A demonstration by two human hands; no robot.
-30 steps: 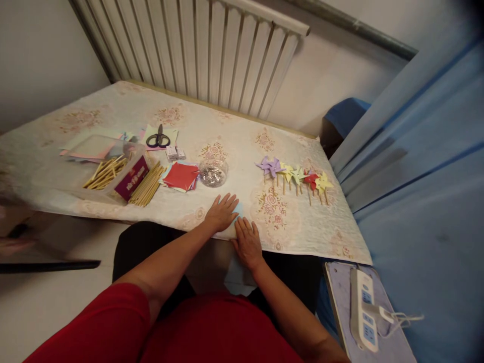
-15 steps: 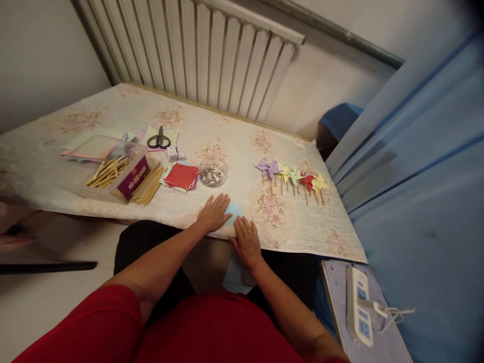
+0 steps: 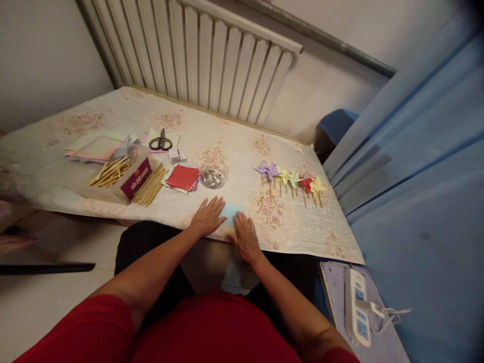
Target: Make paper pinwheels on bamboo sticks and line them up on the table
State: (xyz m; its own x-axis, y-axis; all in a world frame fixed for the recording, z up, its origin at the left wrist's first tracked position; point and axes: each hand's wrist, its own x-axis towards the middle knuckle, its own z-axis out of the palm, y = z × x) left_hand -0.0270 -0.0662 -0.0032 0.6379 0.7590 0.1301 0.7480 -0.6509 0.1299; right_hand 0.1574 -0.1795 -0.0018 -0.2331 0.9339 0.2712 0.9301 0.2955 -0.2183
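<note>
A light blue sheet of paper lies flat near the front edge of the cloth-covered table, between my two hands. My left hand rests palm down at its left side, fingers stretched out. At its right side my right hand lies flat too, fingertips by the paper. Just beyond is a clear round dish of small metal pieces. To its left sits a stack of cut paper squares, red on top. Several paper pinwheels on sticks lie in a row at the right.
A clear plastic box of sticks and a loose bundle of sticks are at the left. Behind them lie scissors, small boxes and coloured paper. A power strip sits at the lower right, beside a blue curtain.
My left hand has slid a little to the left, so more of the blue paper shows between my hands. The right hand stays nearly in place. The view has shifted slightly.
</note>
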